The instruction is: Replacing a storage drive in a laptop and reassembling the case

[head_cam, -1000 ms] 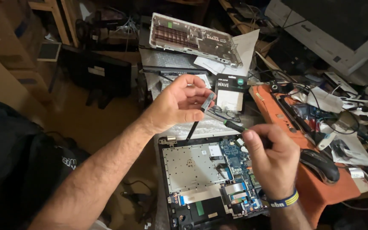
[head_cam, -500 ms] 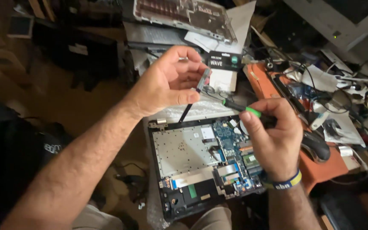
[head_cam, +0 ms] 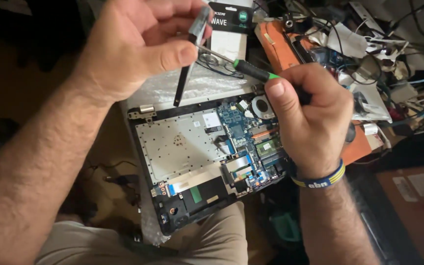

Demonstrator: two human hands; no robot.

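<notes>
Left hand [head_cam: 138, 46] up high, fingers pinched tight on thin metal bracket [head_cam: 188, 59]; bracket hangs down, tilted. Right hand [head_cam: 307, 115] closed in fist round screwdriver [head_cam: 249, 70]; tip touches bracket near left thumb. Open laptop [head_cam: 182, 147] lies below both hands, on lap, blue board [head_cam: 241, 127] at right. Orange mat [head_cam: 278, 44] far right, messy cables near it.

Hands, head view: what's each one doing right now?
Left hand: closed, pinching a thin metal bracket.
Right hand: closed around a green-and-black screwdriver, its tip at the bracket.
</notes>
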